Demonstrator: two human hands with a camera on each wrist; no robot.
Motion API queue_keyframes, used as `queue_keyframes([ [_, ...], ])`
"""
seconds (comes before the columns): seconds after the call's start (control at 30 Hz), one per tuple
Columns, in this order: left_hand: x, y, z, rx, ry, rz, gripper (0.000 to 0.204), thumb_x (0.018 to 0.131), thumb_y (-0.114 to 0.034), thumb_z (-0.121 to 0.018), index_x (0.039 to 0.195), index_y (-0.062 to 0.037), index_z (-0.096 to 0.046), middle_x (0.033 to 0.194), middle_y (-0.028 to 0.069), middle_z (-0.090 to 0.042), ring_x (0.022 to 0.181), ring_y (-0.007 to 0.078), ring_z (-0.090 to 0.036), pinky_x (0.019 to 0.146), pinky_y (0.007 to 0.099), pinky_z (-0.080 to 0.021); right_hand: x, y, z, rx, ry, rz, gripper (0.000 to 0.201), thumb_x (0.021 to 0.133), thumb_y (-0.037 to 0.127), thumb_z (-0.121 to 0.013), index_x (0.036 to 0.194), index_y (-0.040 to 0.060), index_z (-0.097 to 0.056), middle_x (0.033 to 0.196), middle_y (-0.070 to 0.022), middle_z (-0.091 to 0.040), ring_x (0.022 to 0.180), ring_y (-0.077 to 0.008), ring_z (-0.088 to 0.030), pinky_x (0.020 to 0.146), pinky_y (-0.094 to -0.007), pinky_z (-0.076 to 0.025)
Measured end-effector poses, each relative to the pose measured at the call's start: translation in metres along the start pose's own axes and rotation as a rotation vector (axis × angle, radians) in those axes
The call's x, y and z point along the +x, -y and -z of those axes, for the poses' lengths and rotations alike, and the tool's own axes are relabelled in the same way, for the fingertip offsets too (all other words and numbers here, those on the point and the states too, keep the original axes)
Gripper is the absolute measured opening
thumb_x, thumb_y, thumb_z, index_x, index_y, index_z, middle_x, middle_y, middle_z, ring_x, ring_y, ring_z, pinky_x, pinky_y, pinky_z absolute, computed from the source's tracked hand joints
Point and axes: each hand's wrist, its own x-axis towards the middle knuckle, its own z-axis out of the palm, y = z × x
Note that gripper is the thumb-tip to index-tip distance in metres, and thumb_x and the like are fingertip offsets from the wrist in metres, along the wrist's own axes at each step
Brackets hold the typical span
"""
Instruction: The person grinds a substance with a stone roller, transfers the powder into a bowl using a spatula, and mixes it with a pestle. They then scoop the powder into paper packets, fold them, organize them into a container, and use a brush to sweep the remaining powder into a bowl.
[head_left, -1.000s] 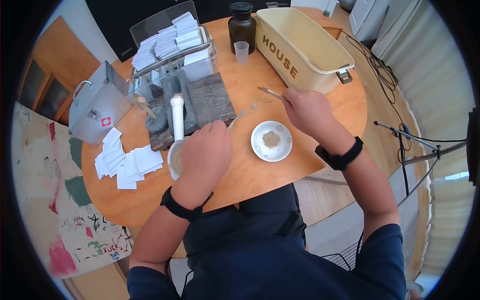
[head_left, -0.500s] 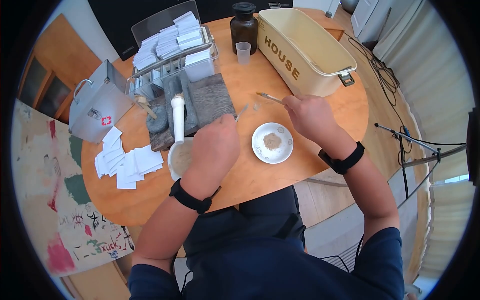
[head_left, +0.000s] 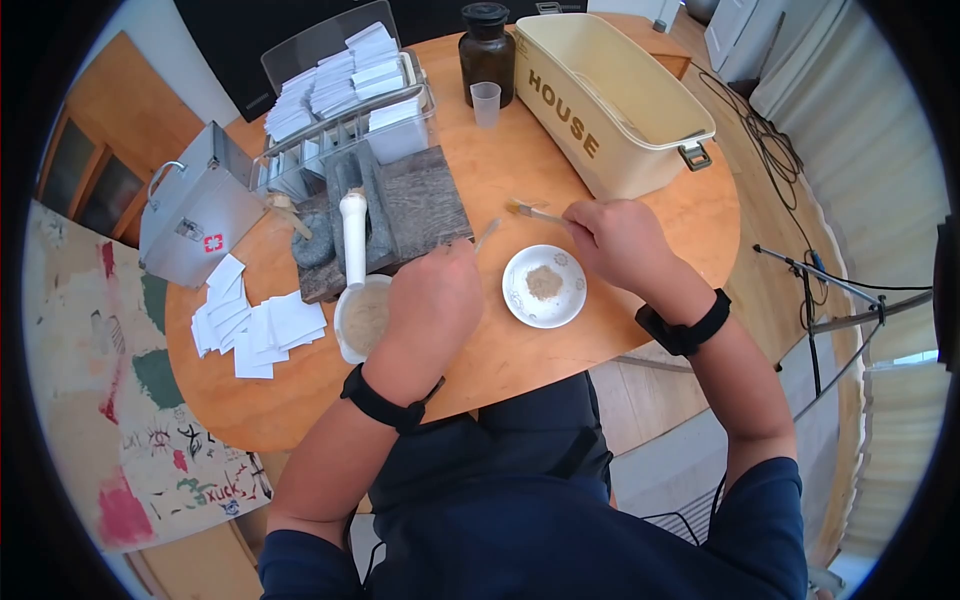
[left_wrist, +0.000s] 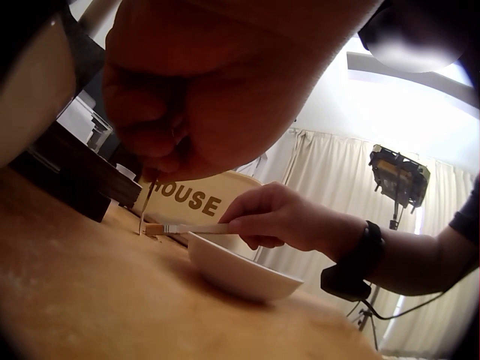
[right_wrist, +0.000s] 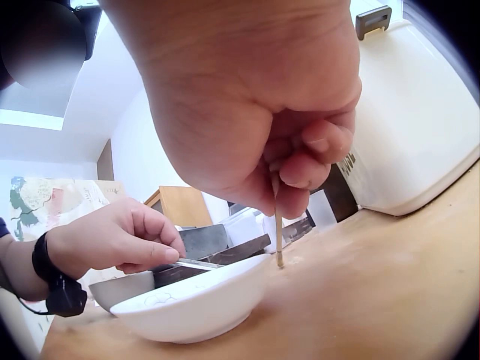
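Note:
My left hand (head_left: 435, 300) grips a thin metal spatula (head_left: 488, 233), its tip low over the table beside a smear of pale powder. With my right hand (head_left: 625, 240) I pinch a flat paintbrush (head_left: 540, 214), bristles down at the same smear and close to the spatula tip. Just below the two tools stands a small white dish (head_left: 520, 300) with a mound of brown powder (head_left: 544, 282). Partly behind my left hand is a white mortar (head_left: 348, 345) with beige powder inside. A white pestle (head_left: 354, 240) lies from the mortar's rim onto a grey stone piece.
White paper slips (head_left: 285, 322) lie on the left, near a metal case (head_left: 195, 205). Packed paper packets (head_left: 345, 75) fill a clear box behind a dark board (head_left: 420, 195). A brown jar (head_left: 487, 60), a plastic cup (head_left: 485, 103) and a cream HOUSE bin (head_left: 600, 150) stand at the back.
My left hand has moved right, uncovering more of the mortar. My right hand has lowered the brush, bringing its bristles nearer the powder smear and the spatula.

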Motion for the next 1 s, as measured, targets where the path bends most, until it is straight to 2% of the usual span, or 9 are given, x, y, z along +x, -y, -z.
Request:
queue_keyframes([
  [0.1, -0.001, -0.002, 0.002, 0.005, 0.05, -0.002, 0.012, 0.09, -0.014, -0.06, 0.085, -0.0039, -0.061, 0.073, 0.0184, -0.065, 0.071, 0.0379, -0.065, 0.063, 0.0481, -0.051, -0.001, 0.003, 0.0, 0.024, 0.03, 0.031, 0.009, 0.083, 0.01, -0.061, 0.078, 0.0054, -0.067, 0.068, -0.0131, -0.065, 0.063, -0.0327, -0.064, 0.057, -0.0436, -0.051],
  [0.23, 0.0, -0.001, -0.001, -0.001, 0.09, -0.006, 0.012, 0.091, -0.013, -0.058, 0.085, -0.0036, -0.062, 0.076, 0.0179, -0.066, 0.073, 0.0379, -0.065, 0.066, 0.0479, -0.052, 0.002, 0.002, -0.002, -0.02, 0.017, -0.013, 0.009, 0.083, 0.011, -0.061, 0.078, 0.0056, -0.067, 0.068, -0.0133, -0.065, 0.063, -0.0332, -0.064, 0.057, -0.0439, -0.051],
  [0.47, 0.018, -0.008, -0.01, -0.023, 0.011, -0.021, 0.013, 0.091, -0.011, -0.056, 0.085, -0.0016, -0.062, 0.076, 0.0196, -0.066, 0.073, 0.0391, -0.065, 0.065, 0.0489, -0.052, -0.004, -0.001, 0.006, -0.004, -0.075, -0.121, 0.01, 0.084, 0.011, -0.06, 0.08, 0.0061, -0.067, 0.069, -0.0147, -0.066, 0.064, -0.0342, -0.064, 0.058, -0.0447, -0.051],
  [0.53, 0.023, -0.011, -0.012, -0.02, 0.009, -0.034, 0.004, 0.077, 0.001, -0.058, 0.078, 0.0019, -0.062, 0.072, 0.0214, -0.065, 0.069, 0.0382, -0.067, 0.062, 0.0449, -0.055, -0.006, -0.003, 0.006, -0.015, -0.068, -0.136, 0.011, 0.085, 0.011, -0.059, 0.08, 0.006, -0.067, 0.07, -0.015, -0.066, 0.064, -0.0343, -0.064, 0.058, -0.0448, -0.051],
  [0.93, 0.033, -0.009, -0.025, -0.005, 0.043, -0.045, 0.007, 0.079, -0.001, -0.058, 0.077, 0.0019, -0.064, 0.075, 0.0217, -0.066, 0.071, 0.0389, -0.067, 0.065, 0.0458, -0.055, -0.008, -0.001, 0.007, 0.031, -0.015, -0.197, 0.013, 0.084, 0.011, -0.058, 0.081, 0.0047, -0.069, 0.071, -0.0163, -0.067, 0.066, -0.0352, -0.066, 0.061, -0.0446, -0.053],
  [1.0, 0.031, -0.01, -0.024, -0.015, 0.052, -0.021, 0.008, 0.08, -0.002, -0.058, 0.077, 0.0015, -0.065, 0.075, 0.0216, -0.067, 0.071, 0.0389, -0.067, 0.065, 0.046, -0.055, -0.01, -0.001, 0.009, 0.052, 0.022, -0.258, 0.014, 0.082, 0.011, -0.058, 0.082, 0.0041, -0.07, 0.072, -0.0168, -0.068, 0.066, -0.0354, -0.066, 0.063, -0.0446, -0.054],
])
